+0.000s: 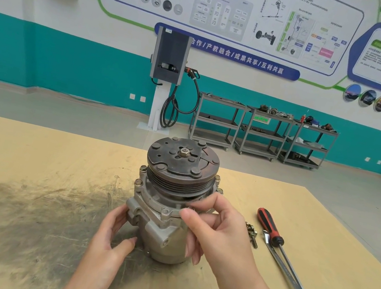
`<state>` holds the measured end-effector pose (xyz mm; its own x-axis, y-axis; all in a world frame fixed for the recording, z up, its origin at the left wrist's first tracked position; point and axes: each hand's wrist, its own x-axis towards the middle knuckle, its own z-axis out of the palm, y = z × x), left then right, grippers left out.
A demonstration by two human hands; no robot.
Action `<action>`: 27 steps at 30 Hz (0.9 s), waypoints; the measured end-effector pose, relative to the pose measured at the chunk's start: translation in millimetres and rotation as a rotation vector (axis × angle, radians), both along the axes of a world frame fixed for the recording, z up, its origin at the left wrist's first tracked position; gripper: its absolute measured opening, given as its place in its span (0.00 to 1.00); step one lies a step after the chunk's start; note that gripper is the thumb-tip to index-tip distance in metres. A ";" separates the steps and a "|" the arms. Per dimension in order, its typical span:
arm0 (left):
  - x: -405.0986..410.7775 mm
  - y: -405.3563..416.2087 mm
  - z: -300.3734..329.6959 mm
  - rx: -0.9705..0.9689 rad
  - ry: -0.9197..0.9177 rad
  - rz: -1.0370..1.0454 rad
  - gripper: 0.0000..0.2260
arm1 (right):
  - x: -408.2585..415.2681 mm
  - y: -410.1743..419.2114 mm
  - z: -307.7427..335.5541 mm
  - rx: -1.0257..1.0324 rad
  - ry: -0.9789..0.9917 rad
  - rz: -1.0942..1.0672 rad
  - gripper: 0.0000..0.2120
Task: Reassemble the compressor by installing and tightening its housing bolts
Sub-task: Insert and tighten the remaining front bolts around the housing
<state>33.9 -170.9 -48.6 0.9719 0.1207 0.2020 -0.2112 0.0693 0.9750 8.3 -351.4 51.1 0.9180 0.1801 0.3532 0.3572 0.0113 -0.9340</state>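
Note:
The compressor (169, 206) stands upright on the wooden table (29, 167), with its dark pulley and clutch plate (182, 165) on top. Bolt heads show on the housing flange at the left (139, 182) and at the right (217, 180). My left hand (111, 237) holds the lower left of the housing, fingers and thumb curled round it. My right hand (215, 229) is at the front right of the flange, and its thumb and forefinger pinch a bolt head (189, 210) there. The bolt's shank is hidden.
Loose bolts (252, 234) lie on the table just right of my right hand. A red-and-black screwdriver (277, 239) and a steel wrench (292, 282) lie further right. A dark grease stain covers the table's left middle. Grey carts stand by the far wall.

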 end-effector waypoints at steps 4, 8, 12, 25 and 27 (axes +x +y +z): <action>1.0 0.1 -0.2 0.004 0.011 -0.002 0.28 | -0.6 1.4 -1.1 0.008 0.012 -0.035 0.06; 1.1 0.5 -1.5 -0.001 0.023 0.002 0.28 | -4.4 -1.8 -1.5 -0.007 -0.010 0.002 0.04; -0.1 0.7 -1.6 -0.009 0.027 -0.004 0.28 | -5.9 -2.3 -1.3 -0.001 -0.019 0.024 0.05; -4.4 -1.5 4.0 -0.008 0.039 -0.007 0.28 | -4.8 -1.2 -3.4 0.015 -0.041 0.043 0.07; -7.5 -2.5 6.9 -0.001 0.032 -0.001 0.28 | -4.9 -0.6 -2.6 0.007 -0.051 0.039 0.06</action>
<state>26.4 -173.3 -41.7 0.9780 0.1200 0.1706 -0.1798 0.0709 0.9811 3.4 -352.0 48.5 0.8909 0.2132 0.4010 0.4037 0.0324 -0.9143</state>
